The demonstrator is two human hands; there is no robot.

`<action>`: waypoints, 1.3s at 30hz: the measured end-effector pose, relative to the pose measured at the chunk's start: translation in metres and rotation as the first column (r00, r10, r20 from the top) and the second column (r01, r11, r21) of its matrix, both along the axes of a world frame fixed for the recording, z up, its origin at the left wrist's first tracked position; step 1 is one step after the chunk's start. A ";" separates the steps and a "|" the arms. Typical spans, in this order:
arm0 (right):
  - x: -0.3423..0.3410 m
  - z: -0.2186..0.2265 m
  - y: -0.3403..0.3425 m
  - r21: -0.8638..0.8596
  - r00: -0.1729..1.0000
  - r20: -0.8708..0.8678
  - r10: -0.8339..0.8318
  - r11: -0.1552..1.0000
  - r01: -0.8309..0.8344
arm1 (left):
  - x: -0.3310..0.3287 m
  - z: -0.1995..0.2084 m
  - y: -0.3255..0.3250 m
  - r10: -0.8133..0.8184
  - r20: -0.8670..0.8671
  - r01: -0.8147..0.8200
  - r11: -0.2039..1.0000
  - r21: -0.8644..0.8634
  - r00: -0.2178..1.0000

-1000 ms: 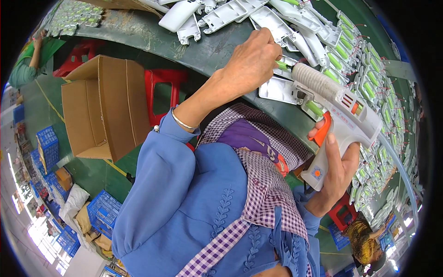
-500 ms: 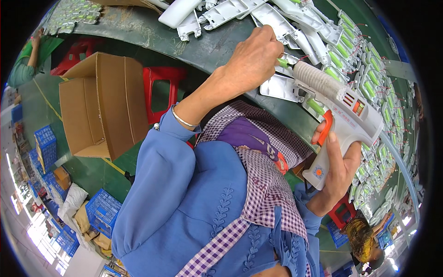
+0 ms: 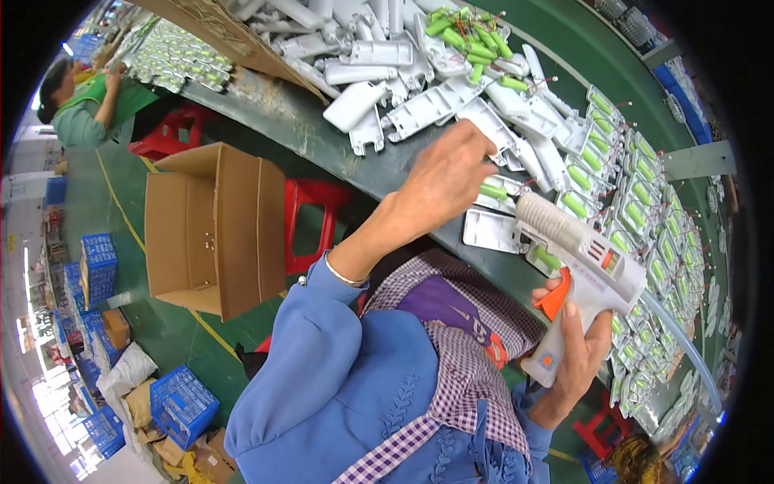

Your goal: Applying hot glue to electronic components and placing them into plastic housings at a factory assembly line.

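My right hand (image 3: 579,343) is wrapped round the grip of a white hot glue gun (image 3: 592,266) with an orange trigger. A long translucent glue stick (image 3: 685,343) runs out of its rear end. The gun's nozzle end lies close to a white plastic casing with a green cylindrical battery (image 3: 493,191). Beside that casing, my left hand (image 3: 447,177) hovers with bent fingers; motion smears the fingertips, and I cannot tell if they hold anything. Below the nozzle sits a bare white casing half (image 3: 490,231), and another green battery (image 3: 548,257) shows under the gun.
Loose white casings (image 3: 435,105) and a heap of green batteries (image 3: 476,36) cover the far bench. Rows of casings with batteries (image 3: 645,210) fill the right. Left of the bench stand an open cardboard box (image 3: 242,234) and a red stool (image 3: 318,214). Another person (image 3: 93,105) sits far left.
My left hand has lifted slightly off the battery casing, its fingers now blurred. The glue gun has shifted a little relative to the casing. The whole view has tilted, showing more of the far bench.
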State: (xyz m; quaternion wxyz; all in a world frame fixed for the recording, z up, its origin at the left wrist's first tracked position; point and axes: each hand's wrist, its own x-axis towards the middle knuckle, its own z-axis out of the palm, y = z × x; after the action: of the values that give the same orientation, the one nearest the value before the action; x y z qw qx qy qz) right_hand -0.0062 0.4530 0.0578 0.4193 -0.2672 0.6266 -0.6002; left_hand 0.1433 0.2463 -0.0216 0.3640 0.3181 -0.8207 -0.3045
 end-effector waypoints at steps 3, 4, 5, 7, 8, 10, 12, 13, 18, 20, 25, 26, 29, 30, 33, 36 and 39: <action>0.001 -0.001 0.001 -0.043 1.000 0.006 -0.003 0.999 0.004 | 0.007 0.015 -0.032 0.217 -0.035 -0.218 0.933 -0.286 0.976; 0.002 -0.001 0.001 -0.048 1.000 0.000 0.003 0.999 -0.003 | 0.009 0.018 -0.045 0.277 -0.007 -0.263 0.904 -0.336 0.961; 0.003 0.000 0.001 -0.054 1.000 0.003 0.002 0.999 -0.002 | 0.010 0.020 -0.057 0.331 0.015 -0.301 0.873 -0.383 0.943; 0.003 0.000 0.002 -0.054 1.000 0.014 0.015 0.998 -0.014 | 0.006 0.020 -0.079 0.350 0.053 -0.287 0.836 -0.468 0.935; 0.004 0.000 0.002 -0.059 1.000 0.017 0.013 0.998 -0.012 | 0.002 0.021 -0.085 0.345 0.086 -0.259 0.827 -0.499 0.935; 0.005 -0.002 0.002 -0.056 1.000 0.008 0.008 0.998 -0.007 | -0.006 0.019 -0.096 0.334 0.146 -0.206 0.812 -0.546 0.931; 0.004 -0.003 0.002 -0.063 1.000 0.006 0.016 0.998 -0.015 | -0.013 0.016 -0.105 0.360 0.184 -0.201 0.800 -0.565 0.914; 0.003 -0.003 0.002 -0.064 1.000 0.003 0.022 0.998 -0.022 | -0.016 0.015 -0.110 0.384 0.221 -0.196 0.791 -0.580 0.896; 0.003 0.001 0.004 -0.067 1.000 0.030 -0.001 0.998 0.003 | -0.024 0.017 -0.143 0.403 0.013 -0.327 0.760 -0.561 0.915; 0.003 0.003 0.005 -0.076 0.999 0.049 0.009 0.997 -0.005 | -0.027 0.033 -0.158 0.304 -0.294 -0.349 0.930 -0.114 0.906; 0.005 0.007 0.005 -0.063 0.999 0.053 0.008 0.998 -0.004 | -0.023 0.088 -0.132 0.249 -0.660 -0.024 0.944 0.330 0.709; 0.005 0.007 0.005 -0.058 0.998 0.056 0.007 0.998 -0.004 | -0.016 0.089 -0.129 0.227 -0.621 -0.087 0.965 0.247 0.750; 0.006 0.007 0.005 -0.075 0.998 0.066 -0.004 0.997 0.009 | -0.004 0.073 -0.110 0.143 -0.646 -0.181 0.983 0.008 0.750; 0.006 0.007 0.005 -0.068 0.998 0.064 -0.023 0.997 0.027 | -0.006 0.067 -0.093 0.090 -0.690 -0.206 0.975 -0.087 0.718; 0.007 0.008 0.009 -0.073 0.996 0.088 -0.018 0.997 0.025 | 0.015 0.029 -0.045 0.211 -0.479 -0.358 0.903 -0.239 0.852; 0.009 0.005 0.012 -0.033 0.996 0.087 0.017 0.999 -0.014 | 0.025 -0.006 -0.017 0.330 -0.319 -0.448 0.777 -0.442 0.888; 0.012 0.003 0.015 0.013 0.994 0.088 0.070 0.997 -0.072 | 0.025 -0.034 -0.008 0.332 -0.196 -0.385 0.778 -0.497 0.923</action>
State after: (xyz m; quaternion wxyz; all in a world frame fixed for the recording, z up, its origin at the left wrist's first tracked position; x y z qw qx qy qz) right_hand 0.0054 0.4685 0.0609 0.4696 -0.2592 0.6026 -0.5909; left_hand 0.1682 0.2379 -0.0551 0.5277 0.3412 -0.7778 -0.0082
